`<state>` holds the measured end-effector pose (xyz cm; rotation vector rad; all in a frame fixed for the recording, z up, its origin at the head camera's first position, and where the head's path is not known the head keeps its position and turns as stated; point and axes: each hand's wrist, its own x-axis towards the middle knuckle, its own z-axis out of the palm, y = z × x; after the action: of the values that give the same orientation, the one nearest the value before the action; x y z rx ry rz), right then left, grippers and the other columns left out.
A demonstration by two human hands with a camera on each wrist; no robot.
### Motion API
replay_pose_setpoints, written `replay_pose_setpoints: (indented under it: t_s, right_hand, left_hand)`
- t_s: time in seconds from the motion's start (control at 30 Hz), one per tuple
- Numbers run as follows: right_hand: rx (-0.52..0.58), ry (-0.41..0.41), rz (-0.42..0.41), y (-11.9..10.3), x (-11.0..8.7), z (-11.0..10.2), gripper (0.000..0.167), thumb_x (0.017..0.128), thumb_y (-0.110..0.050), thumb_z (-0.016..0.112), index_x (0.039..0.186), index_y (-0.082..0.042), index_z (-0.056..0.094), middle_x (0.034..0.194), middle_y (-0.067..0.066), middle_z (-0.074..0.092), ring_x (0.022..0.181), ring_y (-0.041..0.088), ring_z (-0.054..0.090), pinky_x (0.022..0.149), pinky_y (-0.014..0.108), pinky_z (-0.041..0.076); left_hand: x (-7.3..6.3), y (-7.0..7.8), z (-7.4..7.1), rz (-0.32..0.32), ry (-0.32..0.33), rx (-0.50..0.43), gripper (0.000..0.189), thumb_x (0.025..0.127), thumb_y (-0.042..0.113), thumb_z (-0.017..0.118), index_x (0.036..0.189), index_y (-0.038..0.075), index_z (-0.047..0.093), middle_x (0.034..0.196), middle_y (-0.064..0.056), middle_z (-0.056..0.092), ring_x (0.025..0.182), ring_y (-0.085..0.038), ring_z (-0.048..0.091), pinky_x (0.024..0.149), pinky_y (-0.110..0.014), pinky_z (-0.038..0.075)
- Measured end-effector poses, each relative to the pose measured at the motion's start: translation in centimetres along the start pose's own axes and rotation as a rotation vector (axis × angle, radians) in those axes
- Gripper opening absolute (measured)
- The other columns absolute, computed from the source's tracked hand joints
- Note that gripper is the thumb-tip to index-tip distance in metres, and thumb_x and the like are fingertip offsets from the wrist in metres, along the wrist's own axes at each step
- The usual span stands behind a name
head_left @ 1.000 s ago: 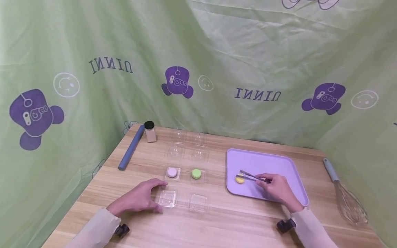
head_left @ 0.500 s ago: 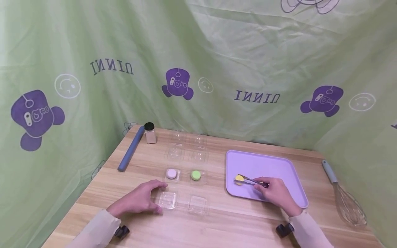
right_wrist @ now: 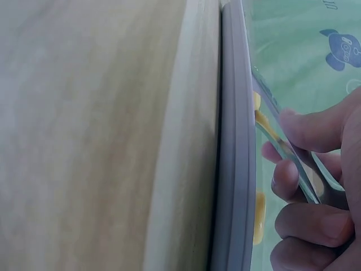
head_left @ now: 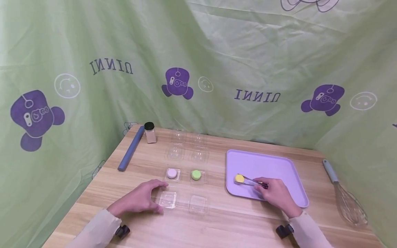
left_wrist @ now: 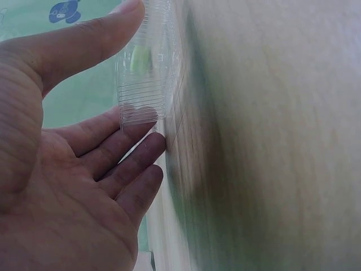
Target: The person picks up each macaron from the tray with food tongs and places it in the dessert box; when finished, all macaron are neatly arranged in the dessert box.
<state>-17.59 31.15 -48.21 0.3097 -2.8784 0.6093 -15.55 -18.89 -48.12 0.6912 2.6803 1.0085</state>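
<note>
In the head view my right hand grips metal tongs over the purple tray. The tong tips lie around a yellow macaron near the tray's left side; whether they squeeze it I cannot tell. A second yellow piece shows at the tray edge in the right wrist view, mostly hidden by my hand from above. My left hand lies beside a clear plastic container, thumb and fingers spread about its left side. Its fingers look relaxed, and contact with the plastic is unclear.
Pink and green macarons sit in clear containers behind the left hand. Another clear container stands to its right. A blue bar, a black-lidded jar and a whisk lie around the table.
The tongs have come down from above the yellow macaron, and their tips have moved to its sides. My left hand has stayed in place beside the clear container.
</note>
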Motion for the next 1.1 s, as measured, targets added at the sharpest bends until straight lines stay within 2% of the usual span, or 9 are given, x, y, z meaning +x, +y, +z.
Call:
replay_pose_setpoints:
  t_s: [0.2, 0.43, 0.5, 0.6, 0.7, 0.93, 1.1]
  right_hand:
    - [-0.033, 0.022, -0.031, -0.17, 0.08, -0.01, 0.021, 0.085, -0.023, 0.079, 0.105, -0.018, 0.080, 0.057, -0.011, 0.036, 0.054, 0.005, 0.032, 0.049, 0.021, 0.026]
    - [-0.045, 0.036, -0.054, -0.33, -0.01, -0.06, 0.022, 0.081, -0.022, 0.083, 0.102, -0.017, 0.080, 0.056, -0.011, 0.041, 0.053, 0.004, 0.032, 0.048, 0.021, 0.025]
    - [-0.052, 0.056, -0.070, -0.28, 0.01, 0.04, 0.021, 0.080, -0.022, 0.083, 0.100, -0.017, 0.081, 0.058, -0.010, 0.050, 0.055, 0.004, 0.037, 0.049, 0.021, 0.028]
    - [-0.062, 0.104, -0.100, -0.16, 0.01, 0.23, 0.019, 0.079, -0.020, 0.084, 0.097, -0.017, 0.082, 0.070, -0.006, 0.071, 0.061, 0.006, 0.052, 0.052, 0.025, 0.040]
    - [-0.060, 0.142, -0.115, -0.06, 0.00, 0.38, 0.017, 0.078, -0.019, 0.085, 0.094, -0.017, 0.082, 0.082, -0.002, 0.079, 0.066, 0.009, 0.059, 0.057, 0.029, 0.047]
    - [-0.032, 0.142, -0.078, -0.05, 0.16, 0.62, 0.017, 0.078, -0.019, 0.085, 0.094, -0.016, 0.082, 0.074, -0.004, 0.075, 0.062, 0.008, 0.050, 0.055, 0.023, 0.038]
    - [-0.017, 0.163, -0.053, -0.04, 0.21, 0.64, 0.016, 0.079, -0.018, 0.084, 0.095, -0.014, 0.082, 0.079, 0.003, 0.079, 0.064, 0.012, 0.057, 0.057, 0.028, 0.043]
  left_hand:
    - [0.00, -0.19, 0.12, 0.008, 0.004, 0.014, 0.089, 0.064, 0.040, 0.092, 0.138, 0.004, 0.058, 0.132, -0.004, 0.068, 0.130, -0.032, 0.059, 0.115, -0.057, 0.043]
    - [-0.07, -0.19, 0.13, 0.015, 0.002, 0.014, 0.089, 0.065, 0.041, 0.092, 0.138, 0.005, 0.058, 0.132, -0.003, 0.068, 0.130, -0.031, 0.059, 0.114, -0.055, 0.044]
    - [-0.07, -0.18, 0.14, 0.014, 0.002, 0.014, 0.088, 0.065, 0.041, 0.092, 0.138, 0.005, 0.058, 0.132, -0.002, 0.068, 0.131, -0.030, 0.059, 0.114, -0.055, 0.044]
    - [-0.01, -0.14, 0.15, 0.014, 0.002, 0.014, 0.088, 0.065, 0.041, 0.092, 0.138, 0.005, 0.058, 0.132, -0.003, 0.068, 0.131, -0.030, 0.059, 0.114, -0.055, 0.044]
    - [0.08, -0.10, 0.19, 0.013, 0.000, 0.013, 0.088, 0.066, 0.041, 0.092, 0.139, 0.006, 0.057, 0.134, -0.003, 0.067, 0.132, -0.030, 0.058, 0.115, -0.055, 0.044]
    - [-0.03, -0.02, 0.09, 0.001, 0.004, 0.023, 0.089, 0.066, 0.042, 0.091, 0.139, 0.005, 0.057, 0.133, -0.004, 0.067, 0.132, -0.031, 0.058, 0.115, -0.056, 0.043]
    - [-0.11, -0.11, 0.10, 0.010, 0.008, 0.033, 0.089, 0.065, 0.042, 0.092, 0.138, 0.005, 0.058, 0.132, -0.003, 0.068, 0.131, -0.031, 0.058, 0.115, -0.056, 0.043]
